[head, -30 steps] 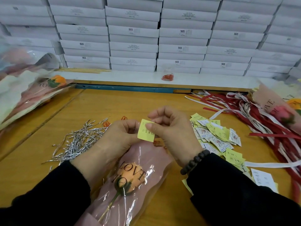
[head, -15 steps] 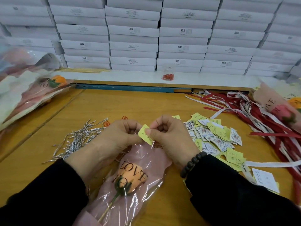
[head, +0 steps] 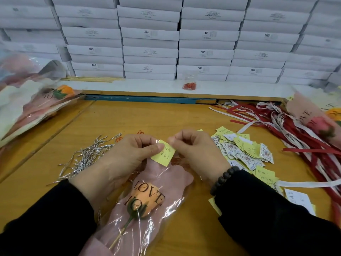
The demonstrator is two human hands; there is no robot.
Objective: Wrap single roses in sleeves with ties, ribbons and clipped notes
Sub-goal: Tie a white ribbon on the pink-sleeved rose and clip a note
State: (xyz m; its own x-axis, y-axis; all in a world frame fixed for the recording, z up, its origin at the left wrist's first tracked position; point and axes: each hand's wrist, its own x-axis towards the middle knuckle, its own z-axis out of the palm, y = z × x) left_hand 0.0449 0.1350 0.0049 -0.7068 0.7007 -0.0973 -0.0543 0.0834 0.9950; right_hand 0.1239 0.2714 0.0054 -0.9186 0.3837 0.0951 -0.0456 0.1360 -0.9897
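An orange rose (head: pixel 145 202) lies in a pink and clear sleeve (head: pixel 166 183) printed LOVE, on the wooden table in front of me. A small yellow note (head: pixel 163 155) with handwriting sits at the sleeve's top edge. My left hand (head: pixel 127 157) pinches the note and the sleeve edge with thumb and fingers. My right hand (head: pixel 195 150) pinches the note's upper right corner; whether a clip is between its fingers is hidden.
Silver twist ties (head: pixel 86 157) lie left of my hands. Yellow and printed notes (head: pixel 243 148) are piled at right, beside red and white ribbons (head: pixel 295 137). Wrapped roses lie far left (head: pixel 36 104) and far right (head: pixel 317 121). Red clips (head: pixel 189 85) sit before stacked white boxes (head: pixel 149 43).
The note has come down from above the sleeve onto its top edge. Both hands moved slightly forward with it and now pinch it against the sleeve.
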